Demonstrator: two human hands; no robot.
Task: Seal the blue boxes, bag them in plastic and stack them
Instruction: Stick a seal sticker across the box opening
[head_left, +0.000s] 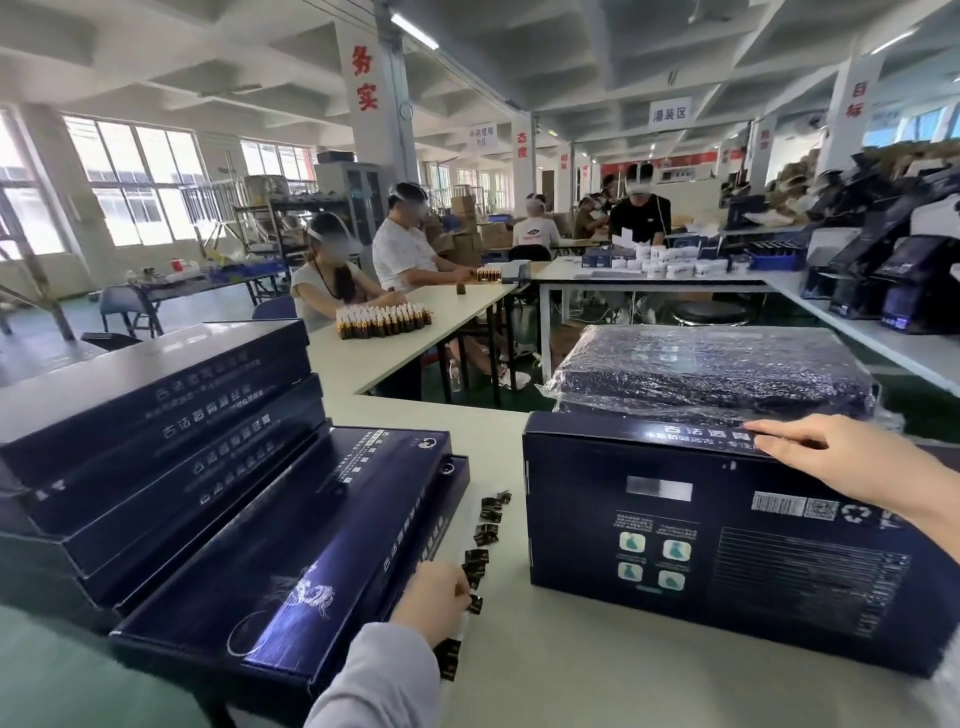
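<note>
A dark blue box (727, 551) lies printed side up on the white table (571, 670) in front of me. My right hand (841, 457) rests flat on its far top edge, fingers pressing the flap. My left hand (434, 597) is at a strip of small black seal stickers (480, 545) lying between this box and a leaning pile of unwrapped blue boxes (218, 467) on the left; its fingertips pinch a sticker. Behind the box sits a stack of boxes wrapped in clear plastic (717, 369).
Several people sit or stand at other white tables beyond, one table holding rows of small brown bottles (382, 319). More dark boxes (893, 275) are heaped on the right-hand table. A gap of green floor separates my table from the others.
</note>
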